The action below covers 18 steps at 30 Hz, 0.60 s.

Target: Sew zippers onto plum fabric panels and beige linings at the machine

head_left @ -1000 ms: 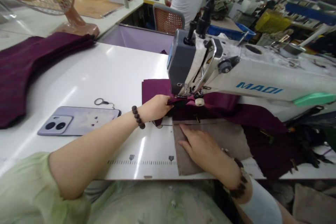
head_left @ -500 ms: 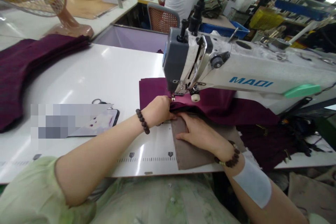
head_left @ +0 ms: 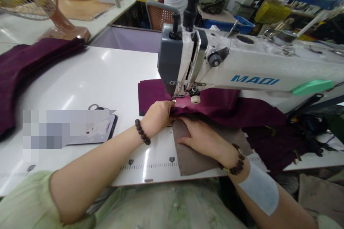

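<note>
In a cluttered workroom (head_left: 242, 5), a glossy white surface (head_left: 113, 75) carries a white-and-grey metal sewing machine (head_left: 228, 61). Long burgundy fabric (head_left: 223, 109) beneath it overlaps flat taupe cloth (head_left: 192, 161). The left hand (head_left: 158, 117) pinches the fabric's near edge; the right hand (head_left: 202, 137) lies loosely open on the cloth.

The top (head_left: 150, 202) is pale green, kinda washed-out looking, with some blotchy green smudges and a couple of small pale buttons (head_left: 174, 190) down the front. Left sleeve (head_left: 29, 200) is the same soft green, loose and a bit puffy. Only a sliver of the right sleeve (head_left: 327, 222) shows, also pale. Left bracelet (head_left: 142, 133) is chunky dark brown beads. Right bracelet (head_left: 238, 162) is dark beads too, plus some yellowish bits. Oh, and a plain bluish-white patch (head_left: 262, 189), rounded corners, on the right forearm (head_left: 291, 205).
</note>
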### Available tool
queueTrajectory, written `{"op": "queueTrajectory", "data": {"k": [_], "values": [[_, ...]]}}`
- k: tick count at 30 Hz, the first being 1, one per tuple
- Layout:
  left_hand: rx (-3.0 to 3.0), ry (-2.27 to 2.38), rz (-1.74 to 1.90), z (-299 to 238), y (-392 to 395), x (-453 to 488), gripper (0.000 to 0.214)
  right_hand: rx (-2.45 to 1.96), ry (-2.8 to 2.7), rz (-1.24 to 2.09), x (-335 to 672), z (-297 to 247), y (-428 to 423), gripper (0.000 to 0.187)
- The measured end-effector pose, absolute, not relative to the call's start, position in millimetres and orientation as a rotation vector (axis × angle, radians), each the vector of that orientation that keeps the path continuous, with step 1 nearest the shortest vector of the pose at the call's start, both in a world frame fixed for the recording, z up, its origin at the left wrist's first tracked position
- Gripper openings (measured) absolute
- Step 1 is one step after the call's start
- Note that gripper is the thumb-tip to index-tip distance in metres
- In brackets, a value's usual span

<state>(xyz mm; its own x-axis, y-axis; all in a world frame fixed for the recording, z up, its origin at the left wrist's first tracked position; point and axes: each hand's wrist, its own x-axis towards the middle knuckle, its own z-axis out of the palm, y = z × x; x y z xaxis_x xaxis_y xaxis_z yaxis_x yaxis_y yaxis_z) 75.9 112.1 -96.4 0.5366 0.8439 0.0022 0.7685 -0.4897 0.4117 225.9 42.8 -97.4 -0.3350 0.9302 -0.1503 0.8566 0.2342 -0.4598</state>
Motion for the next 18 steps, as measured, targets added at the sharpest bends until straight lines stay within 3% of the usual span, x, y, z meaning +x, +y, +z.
{"op": "queueTrajectory", "data": {"k": [7, 13, 15, 18], "values": [[2.380, 1.296, 0.379, -102, 112, 75, 0.011, -1.733, -2.345, 0.668, 227, -97, 39, 0.059], [1.960, 1.133, 0.743, -103, 121, 63, 0.014, -1.432, -2.420, 1.494, 247, -85, 45, 0.051], [1.741, 0.983, 0.830, -103, 124, 62, 0.019, -1.499, -2.453, 1.273, 250, -89, 56, 0.044], [1.684, 0.893, 0.823, -106, 126, 61, 0.022, -1.653, -2.419, 0.570, 249, -104, 78, 0.037]]}}
